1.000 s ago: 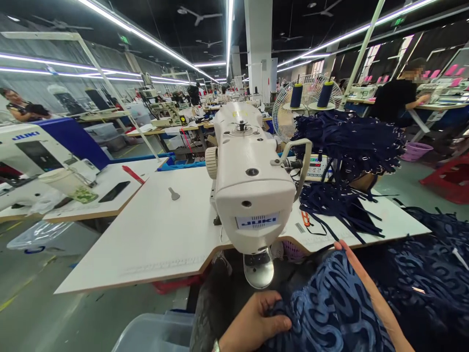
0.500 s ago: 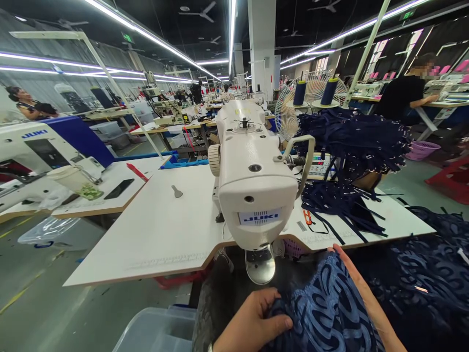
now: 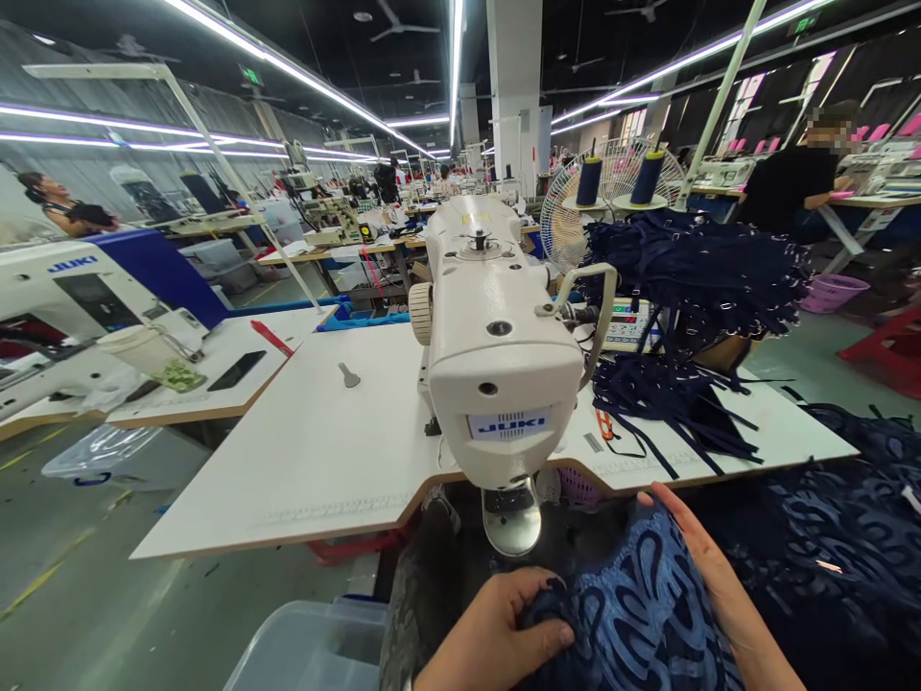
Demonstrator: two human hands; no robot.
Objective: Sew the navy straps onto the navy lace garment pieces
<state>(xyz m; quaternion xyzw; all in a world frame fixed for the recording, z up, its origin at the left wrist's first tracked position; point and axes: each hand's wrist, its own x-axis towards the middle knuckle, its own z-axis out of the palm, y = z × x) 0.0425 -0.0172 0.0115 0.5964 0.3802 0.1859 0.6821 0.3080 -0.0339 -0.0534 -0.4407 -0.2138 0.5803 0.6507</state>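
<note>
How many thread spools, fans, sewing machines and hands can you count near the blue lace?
Thread spools: 2
Fans: 1
Sewing machines: 2
Hands on the lace: 2, left hand, right hand
Total: 7

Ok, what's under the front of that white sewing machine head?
Under the sewing machine a rounded metal plate shows; the needle is hidden. Below, blue patterned fabric covers the lap.

The sewing machine (image 3: pixel 500 355) blocks the middle; bare table (image 3: pixel 323 451) lies left of it, navy straps (image 3: pixel 669 393) crowd the right.
</note>
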